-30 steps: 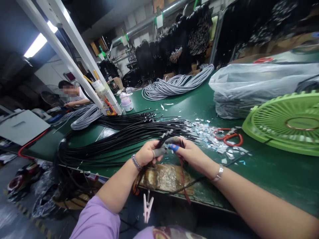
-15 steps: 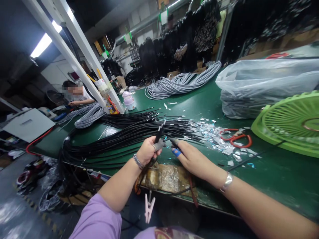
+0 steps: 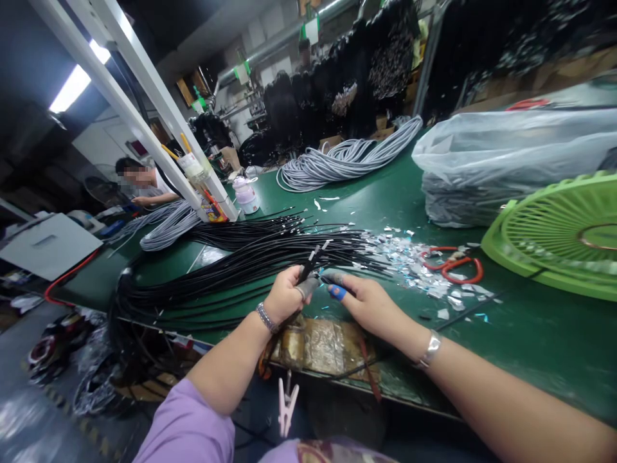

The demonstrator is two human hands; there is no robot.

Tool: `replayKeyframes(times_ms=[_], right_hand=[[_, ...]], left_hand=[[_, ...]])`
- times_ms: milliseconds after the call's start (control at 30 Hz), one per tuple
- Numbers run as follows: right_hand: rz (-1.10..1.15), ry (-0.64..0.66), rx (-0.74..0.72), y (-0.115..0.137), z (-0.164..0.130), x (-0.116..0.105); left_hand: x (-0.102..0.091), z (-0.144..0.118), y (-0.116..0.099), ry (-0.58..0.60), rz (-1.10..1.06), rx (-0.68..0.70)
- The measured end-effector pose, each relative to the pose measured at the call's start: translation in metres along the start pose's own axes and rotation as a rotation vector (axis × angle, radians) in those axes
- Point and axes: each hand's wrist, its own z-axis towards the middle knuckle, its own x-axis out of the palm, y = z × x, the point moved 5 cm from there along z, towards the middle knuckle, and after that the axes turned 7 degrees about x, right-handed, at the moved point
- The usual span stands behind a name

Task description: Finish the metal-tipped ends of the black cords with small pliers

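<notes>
Cables (image 3: 231, 273): I see them on table (image 3: 544, 341), left of scraps (image 3: 405, 254).
Scissors (image 3: 452, 263): amid scraps, left of fan (image 3: 544, 241).
Bag (image 3: 506, 157): behind fan.

A dim workshop (image 3: 103, 138) is lit by a fluorescent tube (image 3: 72, 88), its grey floor (image 3: 24, 418) marked by a striped line (image 3: 62, 407) beside a green-topped workbench (image 3: 554, 334).

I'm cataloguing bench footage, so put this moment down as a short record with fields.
Left hand: closed around black cables, pale tips pointing up
Right hand: just beside it, blue wrap on thumb; grip unclear
Green table: black cable bundle, pale scraps, red-handled tool
Right side: green fan, plastic bag
Far side: grey cable coil; another person at left
</notes>
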Motion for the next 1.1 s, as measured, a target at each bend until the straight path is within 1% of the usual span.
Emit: replayKeyframes(times_ms=[100, 233, 500, 733, 900, 1100], right_hand=[[0.019, -0.001, -0.002, 0.001, 0.0, 0.0], [0.025, -0.007, -0.002, 0.0, 0.0, 0.0], [0.07, 0.023, 0.009, 0.002, 0.001, -0.001], [0.08, 0.026, 0.006, 0.004, 0.0, -0.001], [0.077, 0.031, 0.012, 0.003, 0.0, 0.001], [0.194, 0.099, 0.019, 0.002, 0.0, 0.002]], left_hand=[[0.0, 0.0, -0.002, -0.004, 0.019, 0.014], [0.0, 0.0, -0.007, -0.021, 0.048, 0.066], [0.0, -0.002, -0.015, -0.038, 0.089, 0.102], [-0.003, -0.002, -0.015, -0.059, 0.185, 0.153], [-0.006, -0.003, -0.012, -0.075, 0.29, 0.227], [-0.005, -0.004, -0.013, -0.053, 0.318, 0.254]])
